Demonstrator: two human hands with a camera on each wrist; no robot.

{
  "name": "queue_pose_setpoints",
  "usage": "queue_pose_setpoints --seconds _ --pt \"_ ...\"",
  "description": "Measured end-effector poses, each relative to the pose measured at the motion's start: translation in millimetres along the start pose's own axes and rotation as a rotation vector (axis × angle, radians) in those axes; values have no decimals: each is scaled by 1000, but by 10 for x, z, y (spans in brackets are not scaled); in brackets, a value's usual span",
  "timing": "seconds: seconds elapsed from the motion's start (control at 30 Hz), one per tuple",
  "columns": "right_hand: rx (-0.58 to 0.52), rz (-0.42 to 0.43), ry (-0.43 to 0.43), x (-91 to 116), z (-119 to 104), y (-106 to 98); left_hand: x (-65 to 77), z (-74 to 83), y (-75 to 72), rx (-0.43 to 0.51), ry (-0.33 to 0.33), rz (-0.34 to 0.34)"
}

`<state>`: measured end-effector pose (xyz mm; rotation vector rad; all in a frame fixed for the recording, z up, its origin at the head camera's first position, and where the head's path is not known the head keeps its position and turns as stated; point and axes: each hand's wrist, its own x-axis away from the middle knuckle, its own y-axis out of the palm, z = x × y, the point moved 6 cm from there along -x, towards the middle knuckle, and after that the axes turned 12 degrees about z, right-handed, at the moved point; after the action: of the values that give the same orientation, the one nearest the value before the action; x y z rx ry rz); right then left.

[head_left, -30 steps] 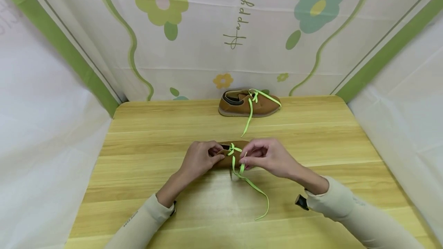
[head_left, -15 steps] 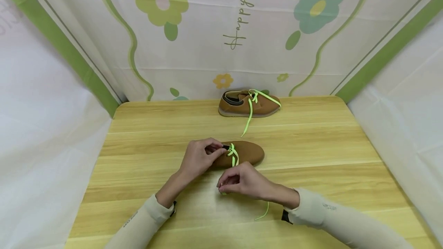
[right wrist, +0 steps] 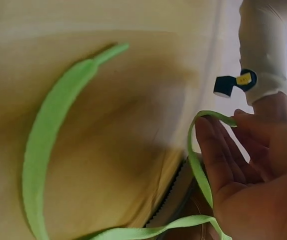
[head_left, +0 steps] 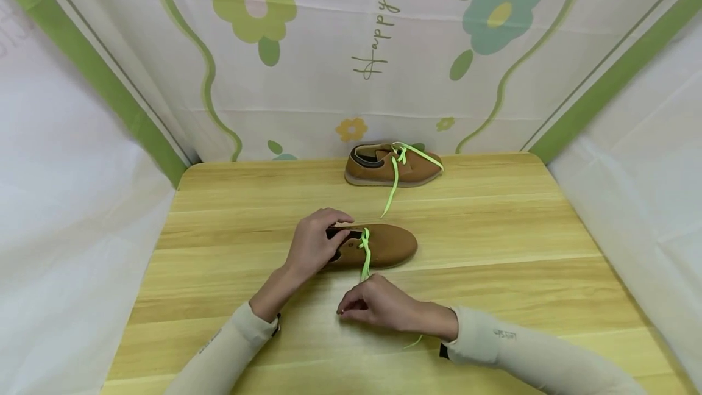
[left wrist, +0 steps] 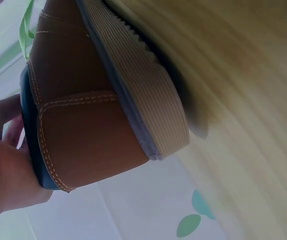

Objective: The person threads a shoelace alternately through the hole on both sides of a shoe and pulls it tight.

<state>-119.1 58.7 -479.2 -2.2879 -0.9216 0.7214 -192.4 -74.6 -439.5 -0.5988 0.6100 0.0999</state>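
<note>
A brown shoe lies on the table with its toe to the right, its green shoelace coming out at the eyelets. Over its opening is my left hand, thumb and forefinger apart with a gap between them. In the left wrist view that hand is against the dark collar, behind the shoe's heel. My right hand, in front of the shoe, pinches one lace end between thumb and finger. The other lace end lies loose on the table.
A second brown shoe with loose green laces stands at the table's far edge. Behind it hangs a white curtain printed with flowers. White sheets border both sides of the wooden table.
My right hand has pulled the lace end from the shoe toward me and left, drawing the lace straighter. The left hand's thumb and forefinger have parted near the eyelets.
</note>
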Motion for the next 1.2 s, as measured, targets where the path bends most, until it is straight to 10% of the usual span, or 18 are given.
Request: queue_pose_setpoints --seconds 0.5,1.2 --pt "206 -71 -109 103 -44 119 -58 -33 106 -247 -38 -132" --pt "200 -178 -175 445 44 -259 -73 -86 100 -223 20 -103"
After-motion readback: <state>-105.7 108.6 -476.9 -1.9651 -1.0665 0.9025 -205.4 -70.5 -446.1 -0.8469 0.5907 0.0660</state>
